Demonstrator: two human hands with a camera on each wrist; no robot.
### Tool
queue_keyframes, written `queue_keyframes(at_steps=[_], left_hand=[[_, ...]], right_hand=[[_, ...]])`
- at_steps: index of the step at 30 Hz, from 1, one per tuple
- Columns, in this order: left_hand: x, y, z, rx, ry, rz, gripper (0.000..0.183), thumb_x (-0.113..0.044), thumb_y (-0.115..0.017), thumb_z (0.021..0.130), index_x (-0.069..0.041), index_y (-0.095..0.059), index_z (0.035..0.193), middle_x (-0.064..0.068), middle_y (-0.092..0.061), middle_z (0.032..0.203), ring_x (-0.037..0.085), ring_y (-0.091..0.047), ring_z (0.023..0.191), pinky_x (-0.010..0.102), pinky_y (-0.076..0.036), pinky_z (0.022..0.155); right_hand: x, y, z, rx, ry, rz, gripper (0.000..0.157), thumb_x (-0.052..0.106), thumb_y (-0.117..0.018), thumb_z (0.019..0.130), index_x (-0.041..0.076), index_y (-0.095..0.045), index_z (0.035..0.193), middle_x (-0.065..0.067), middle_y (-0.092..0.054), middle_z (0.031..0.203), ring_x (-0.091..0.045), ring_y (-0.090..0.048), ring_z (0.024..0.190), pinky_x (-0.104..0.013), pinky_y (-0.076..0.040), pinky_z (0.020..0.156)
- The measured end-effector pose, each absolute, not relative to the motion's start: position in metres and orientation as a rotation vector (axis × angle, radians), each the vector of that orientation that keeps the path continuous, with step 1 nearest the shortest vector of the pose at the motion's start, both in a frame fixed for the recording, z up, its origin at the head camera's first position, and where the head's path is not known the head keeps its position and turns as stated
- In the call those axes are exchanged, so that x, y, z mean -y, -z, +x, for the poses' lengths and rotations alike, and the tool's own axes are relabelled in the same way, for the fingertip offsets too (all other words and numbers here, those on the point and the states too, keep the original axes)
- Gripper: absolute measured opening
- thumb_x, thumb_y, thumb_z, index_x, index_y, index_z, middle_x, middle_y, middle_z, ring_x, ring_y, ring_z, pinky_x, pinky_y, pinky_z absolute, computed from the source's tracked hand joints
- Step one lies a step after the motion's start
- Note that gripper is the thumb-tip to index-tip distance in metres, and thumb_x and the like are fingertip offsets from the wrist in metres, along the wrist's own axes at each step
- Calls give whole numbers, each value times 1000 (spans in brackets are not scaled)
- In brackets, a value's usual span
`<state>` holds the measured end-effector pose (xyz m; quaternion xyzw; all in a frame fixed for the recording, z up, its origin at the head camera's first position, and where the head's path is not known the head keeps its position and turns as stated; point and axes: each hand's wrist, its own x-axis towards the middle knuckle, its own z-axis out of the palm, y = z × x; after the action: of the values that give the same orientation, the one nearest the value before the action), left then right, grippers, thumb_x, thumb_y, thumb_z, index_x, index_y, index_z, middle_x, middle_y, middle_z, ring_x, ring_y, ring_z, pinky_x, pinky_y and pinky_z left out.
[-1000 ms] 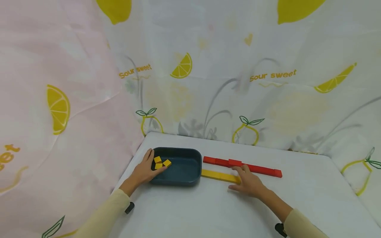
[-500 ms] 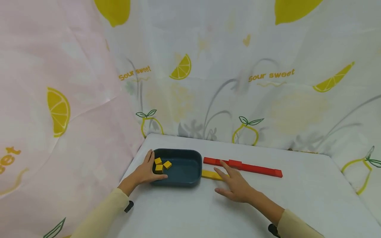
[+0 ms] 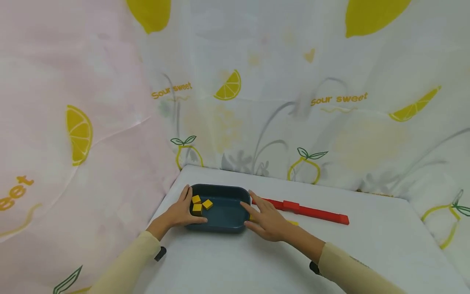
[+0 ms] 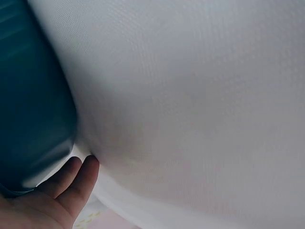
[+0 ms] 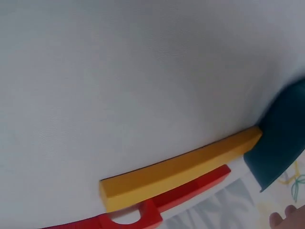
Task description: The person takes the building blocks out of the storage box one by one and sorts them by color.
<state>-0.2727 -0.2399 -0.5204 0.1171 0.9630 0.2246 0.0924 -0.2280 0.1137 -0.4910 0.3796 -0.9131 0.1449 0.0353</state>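
Note:
A dark teal rectangular tray [image 3: 224, 225] sits on the white table, with several yellow cubes [image 3: 197, 209] at its left end. My left hand [image 3: 180, 213] grips that end, its thumb over the front rim and fingers along the outer wall; two fingertips [image 4: 88, 164] show outside the tray in the left wrist view. At the opposite end, my right hand [image 3: 269, 222] has its fingers spread right at the tray's rim. Under and behind this hand lies a yellow bar [image 5: 181, 167], its far end against the tray.
Behind the yellow bar runs a line of red blocks [image 3: 319, 213] extending right, one of them an arch [image 5: 150, 214]. A lemon-print fabric wall [image 3: 271, 122] rises behind the table, and pinkish fabric [image 3: 121, 163] stands at the left.
My right hand has moved left, from the right part of the yellow bar to the tray's right end. The left hand has stayed on the tray's left end.

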Motion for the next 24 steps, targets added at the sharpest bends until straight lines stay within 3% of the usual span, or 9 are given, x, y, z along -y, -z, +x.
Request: queue_keyframes(at_steps=[8,15,19,24], left_hand=[[226,522,-272,-2846,-640,356,144,-81,-71,64,-1,3,158,19,10,166,44,-43,137,58,-43,105],[224,522,-273,-2865,-611,315,144,-82,-70,63,-2,4,158,17,11,166,45,-45,135,58,-43,104],[230,521,-272,-2875,-605,304,143,-80,-71,65,-1,3,158,17,10,166,45,-45,135,58,-44,104],[238,520,-272,-2903,-614,313,142,-80,-70,65,0,1,158,20,8,165,48,-45,134,60,-44,102]], right_hand=[[-84,499,-235,2854,-237,1097,66,55,-38,102,22,-24,159,-14,-2,167,-35,-19,150,-58,-26,117],[-48,509,-244,2865,-389,1027,64,51,-41,103,19,-27,157,-17,-4,166,-37,-25,147,-58,-32,114],[-30,514,-247,2885,-369,1011,64,52,-38,104,21,-25,158,-16,1,167,-34,-23,149,-55,-31,116],[-6,511,-254,2890,-400,951,70,55,-45,100,22,-25,158,-17,0,166,-33,-25,148,-53,-32,116]])
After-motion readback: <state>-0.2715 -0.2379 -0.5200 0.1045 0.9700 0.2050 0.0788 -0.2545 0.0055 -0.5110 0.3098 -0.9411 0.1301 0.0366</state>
